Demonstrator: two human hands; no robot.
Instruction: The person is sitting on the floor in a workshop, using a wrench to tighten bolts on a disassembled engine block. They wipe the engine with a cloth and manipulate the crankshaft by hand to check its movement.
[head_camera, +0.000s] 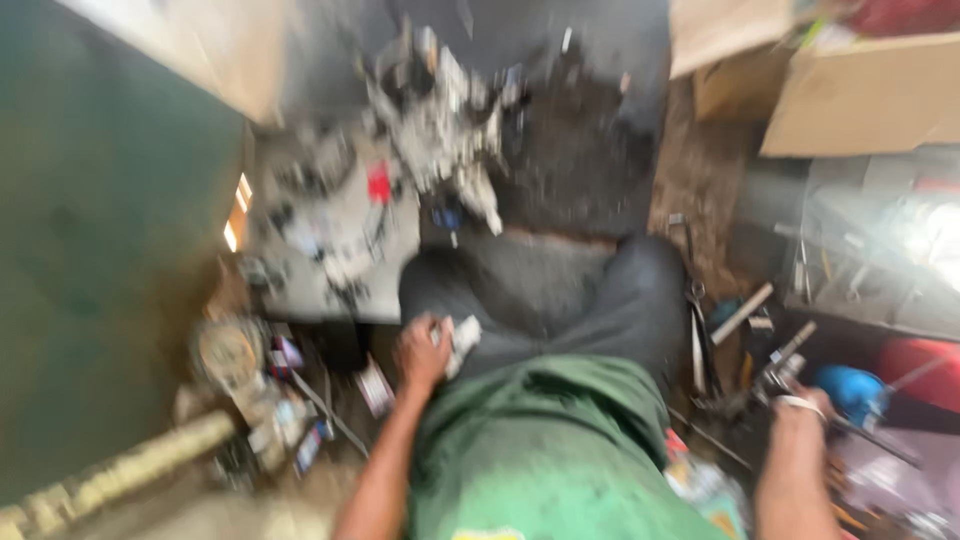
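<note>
The view is blurred by motion. My left hand (422, 352) rests at my left thigh, closed around a small whitish object (462, 340) that I cannot identify. My right hand (795, 405) reaches down to the right among tools on the floor and grips a metal tool (782, 368) with a thin shaft. A grey metal engine part (440, 120) lies on the dark floor ahead of my knees. My dark trousers (560, 290) and green shirt (545, 450) fill the lower middle.
A grey board (335, 235) with several small parts lies at the left, beside a green wall (100, 220). Cardboard boxes (860, 90) stand at the upper right. A blue object (850, 390) and loose tools lie at the right. A pale pipe (120, 465) runs along the lower left.
</note>
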